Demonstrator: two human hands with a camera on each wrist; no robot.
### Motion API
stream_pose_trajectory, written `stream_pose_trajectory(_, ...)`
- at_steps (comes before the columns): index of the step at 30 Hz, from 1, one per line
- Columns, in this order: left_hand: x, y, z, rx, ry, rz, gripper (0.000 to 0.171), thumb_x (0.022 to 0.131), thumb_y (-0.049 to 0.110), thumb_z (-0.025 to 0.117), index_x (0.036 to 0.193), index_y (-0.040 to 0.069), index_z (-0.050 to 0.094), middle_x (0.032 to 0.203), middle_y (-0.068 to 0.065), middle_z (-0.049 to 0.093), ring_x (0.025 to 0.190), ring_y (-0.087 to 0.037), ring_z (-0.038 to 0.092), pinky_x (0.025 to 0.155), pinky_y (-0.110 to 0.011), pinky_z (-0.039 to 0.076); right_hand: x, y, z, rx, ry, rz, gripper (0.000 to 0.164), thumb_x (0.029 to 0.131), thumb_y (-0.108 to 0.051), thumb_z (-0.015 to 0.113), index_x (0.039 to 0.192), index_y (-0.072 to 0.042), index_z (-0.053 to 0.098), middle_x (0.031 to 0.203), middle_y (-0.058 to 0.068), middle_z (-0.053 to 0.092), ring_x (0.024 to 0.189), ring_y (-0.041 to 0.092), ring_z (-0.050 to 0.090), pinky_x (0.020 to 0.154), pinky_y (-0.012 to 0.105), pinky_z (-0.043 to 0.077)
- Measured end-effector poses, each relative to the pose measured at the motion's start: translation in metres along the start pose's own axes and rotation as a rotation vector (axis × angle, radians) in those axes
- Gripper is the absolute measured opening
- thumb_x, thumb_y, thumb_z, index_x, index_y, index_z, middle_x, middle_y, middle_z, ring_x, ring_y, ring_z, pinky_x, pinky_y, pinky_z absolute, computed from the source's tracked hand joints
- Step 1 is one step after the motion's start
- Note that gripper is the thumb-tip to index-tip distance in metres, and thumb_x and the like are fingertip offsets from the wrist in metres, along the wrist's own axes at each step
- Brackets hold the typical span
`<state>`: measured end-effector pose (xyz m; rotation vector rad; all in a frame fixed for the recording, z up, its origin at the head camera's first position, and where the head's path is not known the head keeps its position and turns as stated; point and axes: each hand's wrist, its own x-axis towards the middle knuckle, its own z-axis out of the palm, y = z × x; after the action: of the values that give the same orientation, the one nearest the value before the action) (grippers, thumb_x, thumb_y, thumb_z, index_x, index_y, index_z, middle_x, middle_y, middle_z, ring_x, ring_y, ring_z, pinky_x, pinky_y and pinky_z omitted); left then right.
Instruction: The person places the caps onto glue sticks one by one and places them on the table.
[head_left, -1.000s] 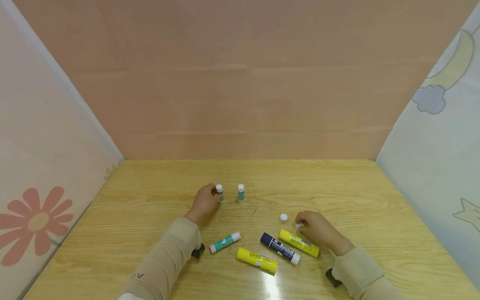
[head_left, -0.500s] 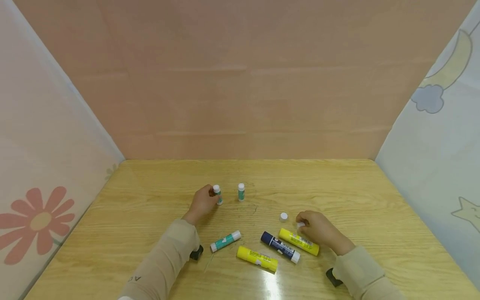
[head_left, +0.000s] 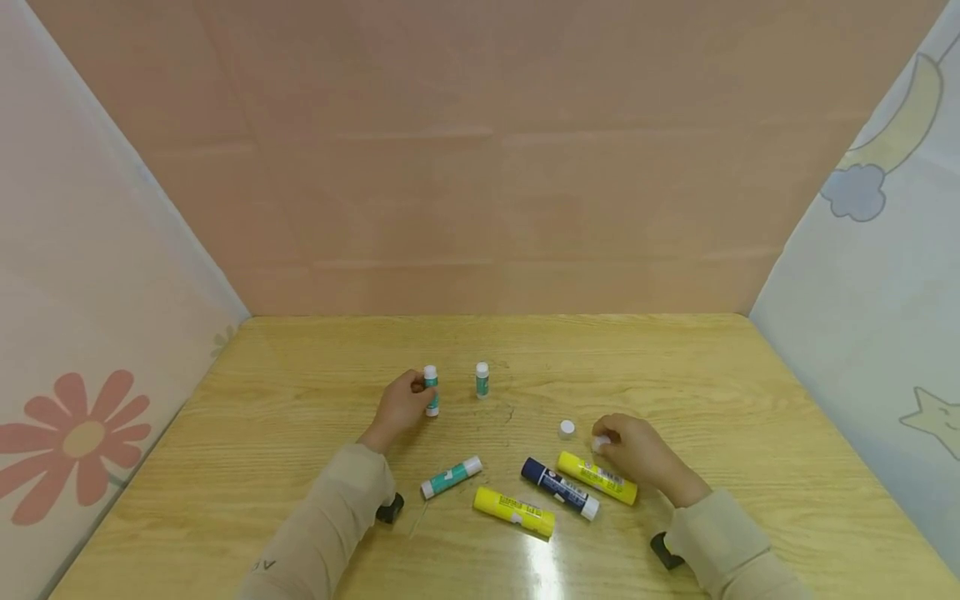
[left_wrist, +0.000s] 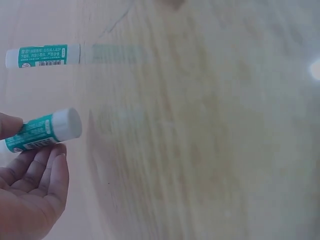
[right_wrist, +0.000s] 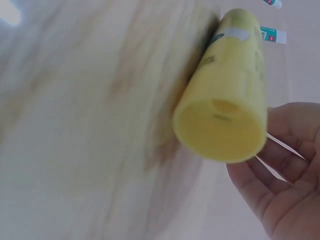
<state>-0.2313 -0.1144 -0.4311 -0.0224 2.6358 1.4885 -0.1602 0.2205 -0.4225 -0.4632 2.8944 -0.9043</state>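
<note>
In the head view my left hand (head_left: 401, 406) pinches a teal glue stick (head_left: 431, 380) with white ends between thumb and fingers. The left wrist view shows this glue stick (left_wrist: 35, 132) tilted beside a second teal glue stick (left_wrist: 43, 56), which stands upright on the table (head_left: 482, 382). My right hand (head_left: 637, 447) pinches a short white cap-like piece (head_left: 600, 443) just behind a lying yellow glue stick (head_left: 597, 478). A similar white piece (head_left: 566, 429) sits to its left. In the right wrist view the yellow tube (right_wrist: 222, 95) hides the fingertips.
A third teal glue stick (head_left: 451, 477), another yellow glue stick (head_left: 514, 512) and a navy one with a white end (head_left: 560, 488) lie toward the front of the wooden table (head_left: 247, 433). A brown backdrop (head_left: 480, 167) rises behind, with printed sheets at both sides.
My left hand has drawn its glue stick a little left and toward me, away from the standing one. The right hand stays almost in place with its white piece.
</note>
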Motion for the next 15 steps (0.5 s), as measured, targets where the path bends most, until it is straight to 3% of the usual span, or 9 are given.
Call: stream_pose_trajectory(15, -0.015, -0.002, -0.002, -0.061, 0.021, 0.018, 0.025, 0.085, 0.019, 0.053, 0.103, 0.0, 0.051, 0.093, -0.01, 0.051, 0.078, -0.02, 0.047, 0.06, -0.027, 0.042, -0.003, -0.009, 0.001, 0.052, 0.031, 0.009, 0.012, 0.08, -0.003, 0.058, 0.092, -0.002, 0.06, 0.086, 0.0, 0.055, 0.081, 0.018, 0.052, 0.072, 0.037, 0.045)
